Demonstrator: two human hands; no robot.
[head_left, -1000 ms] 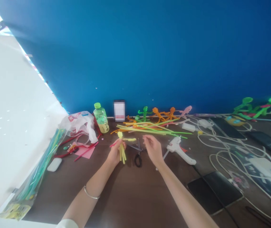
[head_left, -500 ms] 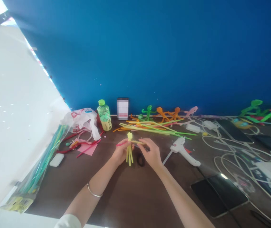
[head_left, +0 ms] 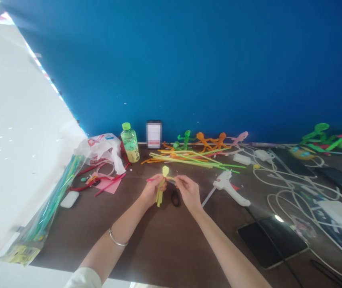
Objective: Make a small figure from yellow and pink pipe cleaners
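Upright near the middle of the table is a yellow pipe-cleaner figure, with a rounded head on top and several strands hanging below. My left hand is closed around its body. Something thin and pink pokes out on the left side of that hand; its kind is unclear. With fingertips pinched together, my right hand grips the figure's yellow side strand just right of the body. Under the hands, black-handled scissors lie on the table, partly covered.
Behind the hands lie loose pipe cleaners and small orange figures. A green-capped bottle stands left of them. On the right are a glue gun, a dark tablet and white cables. A bag of pipe cleaners lies left.
The figure's hanging strands have swung left and now slant. My right hand's fingertips have drawn a little closer to the figure's body. The whole view has shifted slightly.
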